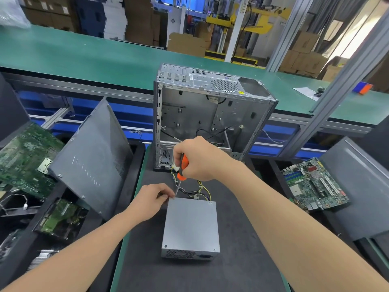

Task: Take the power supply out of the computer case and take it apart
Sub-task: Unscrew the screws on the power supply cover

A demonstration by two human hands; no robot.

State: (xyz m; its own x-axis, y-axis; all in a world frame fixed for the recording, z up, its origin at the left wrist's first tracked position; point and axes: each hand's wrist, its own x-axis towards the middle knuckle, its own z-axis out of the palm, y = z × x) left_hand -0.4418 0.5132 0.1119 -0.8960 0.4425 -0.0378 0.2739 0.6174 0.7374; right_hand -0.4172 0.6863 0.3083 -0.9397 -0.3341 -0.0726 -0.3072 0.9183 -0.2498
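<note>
Power supply (191, 224) lay on the mat (231, 260) before the case (210, 110), already out, as our right hand (200, 159) gripped the screwdriver (182, 165) and our left hand (151, 200) pinched its tip at the far-left corner; next, we judged, came steady turning to free the cover.

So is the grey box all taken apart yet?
Not yet. Done: the power supply is out of the computer case and lies on the mat. Happening now: the right hand grips the screwdriver, its tip at the box's far left corner, where the left hand pinches the tip. Left to do: the lid is still on, with screws showing at the near corners.
</note>
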